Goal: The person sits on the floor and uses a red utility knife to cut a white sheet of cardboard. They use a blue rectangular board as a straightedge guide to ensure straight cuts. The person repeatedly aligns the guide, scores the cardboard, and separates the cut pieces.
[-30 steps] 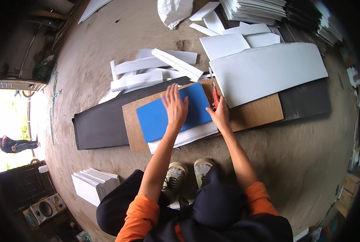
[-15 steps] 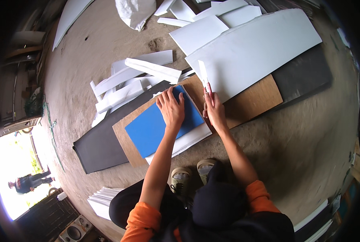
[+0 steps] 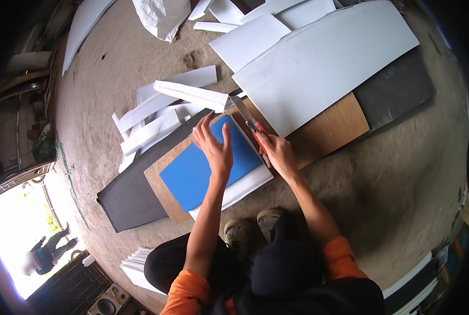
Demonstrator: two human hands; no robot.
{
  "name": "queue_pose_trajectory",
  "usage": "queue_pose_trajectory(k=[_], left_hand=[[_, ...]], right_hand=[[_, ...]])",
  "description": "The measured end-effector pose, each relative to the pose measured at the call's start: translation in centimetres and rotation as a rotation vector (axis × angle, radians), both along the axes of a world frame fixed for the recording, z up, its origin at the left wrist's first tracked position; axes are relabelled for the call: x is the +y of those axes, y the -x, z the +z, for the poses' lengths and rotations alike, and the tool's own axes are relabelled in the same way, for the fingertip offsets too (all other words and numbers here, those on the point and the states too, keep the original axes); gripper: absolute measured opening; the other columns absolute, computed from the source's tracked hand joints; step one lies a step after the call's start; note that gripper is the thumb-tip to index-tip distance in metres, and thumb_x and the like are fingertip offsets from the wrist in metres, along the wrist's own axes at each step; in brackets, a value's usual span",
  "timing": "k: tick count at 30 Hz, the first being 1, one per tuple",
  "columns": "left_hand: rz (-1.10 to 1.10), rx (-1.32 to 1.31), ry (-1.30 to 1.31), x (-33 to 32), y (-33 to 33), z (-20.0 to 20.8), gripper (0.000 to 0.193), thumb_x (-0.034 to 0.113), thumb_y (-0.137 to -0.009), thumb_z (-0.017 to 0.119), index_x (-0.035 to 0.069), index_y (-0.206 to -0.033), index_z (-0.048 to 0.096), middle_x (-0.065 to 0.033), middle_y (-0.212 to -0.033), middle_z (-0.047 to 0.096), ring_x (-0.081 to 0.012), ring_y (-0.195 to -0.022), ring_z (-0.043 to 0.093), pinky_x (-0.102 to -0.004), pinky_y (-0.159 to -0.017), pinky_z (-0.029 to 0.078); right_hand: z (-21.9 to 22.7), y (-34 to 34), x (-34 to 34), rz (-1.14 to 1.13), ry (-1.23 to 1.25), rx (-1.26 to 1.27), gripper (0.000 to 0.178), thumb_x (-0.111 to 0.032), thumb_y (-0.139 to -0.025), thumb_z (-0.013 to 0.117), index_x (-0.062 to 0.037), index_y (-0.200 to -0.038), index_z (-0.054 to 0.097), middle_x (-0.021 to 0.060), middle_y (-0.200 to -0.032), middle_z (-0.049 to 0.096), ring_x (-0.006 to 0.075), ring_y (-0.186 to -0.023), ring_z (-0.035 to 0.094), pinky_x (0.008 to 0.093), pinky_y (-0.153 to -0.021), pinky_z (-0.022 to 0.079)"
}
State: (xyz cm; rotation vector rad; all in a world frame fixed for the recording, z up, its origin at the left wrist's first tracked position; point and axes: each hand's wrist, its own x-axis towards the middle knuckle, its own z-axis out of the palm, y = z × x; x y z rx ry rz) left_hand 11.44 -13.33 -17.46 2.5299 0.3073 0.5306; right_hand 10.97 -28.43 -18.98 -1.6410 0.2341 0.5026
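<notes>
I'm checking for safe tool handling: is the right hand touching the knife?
Touching. The head view shows the right hand gripping the knife by its red handle.

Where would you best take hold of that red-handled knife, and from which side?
Probably by the red handle, coming from the near right side. The long blade points away from the person and a little left, so that approach keeps fingers off it. The right hand holds it that way.
</notes>
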Motion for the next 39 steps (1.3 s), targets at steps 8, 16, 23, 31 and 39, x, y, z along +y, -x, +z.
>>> queue_pose_trajectory(k=[8,16,23,31,39], left_hand=[[-0.243,0.487,1.202,-2.3,0.8,1.1,0.025,0.02,-0.083,0.062,-0.003,-0.094,0.058,-0.0067,-0.083,0.063,-0.0113,-0.076,0.059,-0.024,-0.07,0.047],[-0.191,0.374,1.199,-4.3,0.8,1.9,0.013,0.012,-0.08,0.065,0.0,-0.08,0.06,-0.0032,-0.074,0.062,-0.0064,-0.067,0.056,-0.0206,-0.064,0.046],[-0.093,0.302,1.291,-3.1,0.0,3.0,0.018,0.019,-0.082,0.063,0.002,-0.087,0.06,-0.0015,-0.076,0.06,-0.0072,-0.068,0.055,-0.0221,-0.065,0.046],[-0.084,0.195,1.247,-2.5,-0.3,5.4,0.013,0.015,-0.08,0.066,0.003,-0.081,0.061,-0.0027,-0.073,0.061,-0.0081,-0.066,0.056,-0.0223,-0.064,0.046],[-0.094,0.128,1.315,-3.7,2.3,6.4,0.01,0.014,-0.079,0.067,0.006,-0.078,0.061,0.0001,-0.073,0.061,-0.0052,-0.065,0.052,-0.021,-0.06,0.043]], right_hand=[[1.7,2.3,-1.6,-0.007,0.053,-0.218,0.029,-0.028,-0.088,0.052,0.0003,-0.092,0.06,0.0116,-0.068,0.059,0.0193,-0.061,0.058,0.0316,-0.057,0.044],[2.6,2.3,-2.8,-0.015,0.011,-0.11,0.029,-0.028,-0.089,0.051,-0.0008,-0.095,0.06,0.0128,-0.069,0.06,0.019,-0.064,0.059,0.0313,-0.058,0.044],[4.5,2.7,-3.7,0.093,0.102,-0.001,0.032,-0.031,-0.087,0.052,-0.0008,-0.091,0.061,0.0114,-0.06,0.056,0.018,-0.053,0.055,0.0331,-0.051,0.042],[5.8,4.5,-3.9,0.096,0.169,-0.168,0.028,-0.028,-0.086,0.056,-0.0014,-0.084,0.06,0.0077,-0.054,0.051,0.0137,-0.045,0.048,0.0289,-0.044,0.037],[6.5,6.1,-3.9,0.061,0.118,-0.225,0.029,-0.029,-0.085,0.058,-0.0004,-0.087,0.06,0.0134,-0.055,0.052,0.0183,-0.046,0.049,0.032,-0.045,0.038]])
